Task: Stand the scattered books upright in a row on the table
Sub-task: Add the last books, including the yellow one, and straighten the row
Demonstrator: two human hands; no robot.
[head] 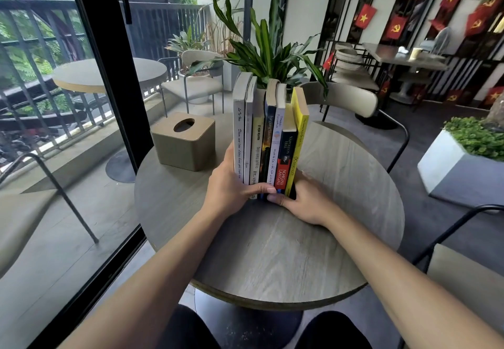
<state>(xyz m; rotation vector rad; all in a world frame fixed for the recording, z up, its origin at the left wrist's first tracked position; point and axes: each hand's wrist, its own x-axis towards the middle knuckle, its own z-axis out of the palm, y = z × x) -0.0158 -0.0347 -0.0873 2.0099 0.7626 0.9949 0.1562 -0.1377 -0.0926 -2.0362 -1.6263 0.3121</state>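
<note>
Several books (pixel 268 136) stand upright in a tight row, spines toward me, near the middle of the round wooden table (pixel 272 253). A white-spined book is at the left end and a yellow one (pixel 298 141) at the right end. My left hand (pixel 231 187) presses flat against the left side of the row at its base, thumb across the front of the spines. My right hand (pixel 302 198) presses against the base of the yellow book from the right. The row is squeezed between both hands.
A tan tissue box (pixel 183 141) stands on the table left of the books. A potted plant (pixel 270 54) rises behind the row. A chair (pixel 351 103) sits across the table, another at my right. A glass door is at the left.
</note>
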